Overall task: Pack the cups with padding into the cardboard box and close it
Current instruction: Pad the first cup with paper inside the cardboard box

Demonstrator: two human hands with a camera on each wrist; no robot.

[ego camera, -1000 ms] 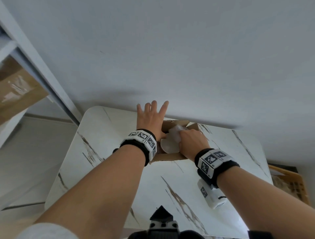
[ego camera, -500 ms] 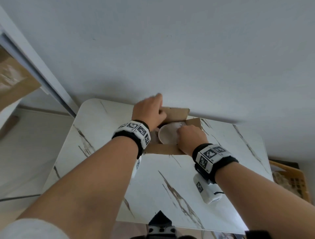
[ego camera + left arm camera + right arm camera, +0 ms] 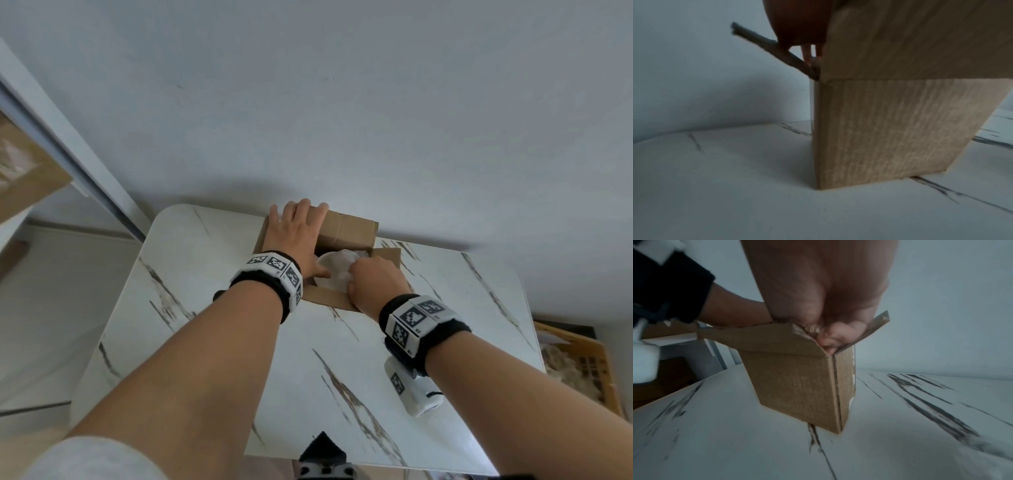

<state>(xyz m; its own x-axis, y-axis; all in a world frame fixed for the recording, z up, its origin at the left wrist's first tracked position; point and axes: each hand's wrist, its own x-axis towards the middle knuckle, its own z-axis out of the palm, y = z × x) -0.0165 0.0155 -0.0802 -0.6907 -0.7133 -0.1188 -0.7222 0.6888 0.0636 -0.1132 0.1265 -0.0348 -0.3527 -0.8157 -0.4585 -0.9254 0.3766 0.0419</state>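
A small brown cardboard box (image 3: 346,228) stands at the far edge of the white marble table (image 3: 239,342), close to the wall. My left hand (image 3: 296,233) lies flat on its left and far flaps, fingers straight, holding them down over the opening. In the gap that stays uncovered lies white padding (image 3: 332,270); no cup shows. My right hand (image 3: 373,279) has its fingers curled on that padding at the box's near right corner. The right wrist view shows the box (image 3: 797,381) and curled fingertips (image 3: 836,335) tucked between the front wall and the raised right flap.
The wall (image 3: 342,102) rises right behind the box. To the right, beside the table, stands a brown box of loose padding (image 3: 579,363). A shelf with cardboard (image 3: 24,178) is at the far left. In the left wrist view the box's side wall (image 3: 879,129) fills the middle.
My left hand, raised with spread fingers a second ago, has come down flat on the flaps and folded them further over the opening. The right hand has stayed on the padding.
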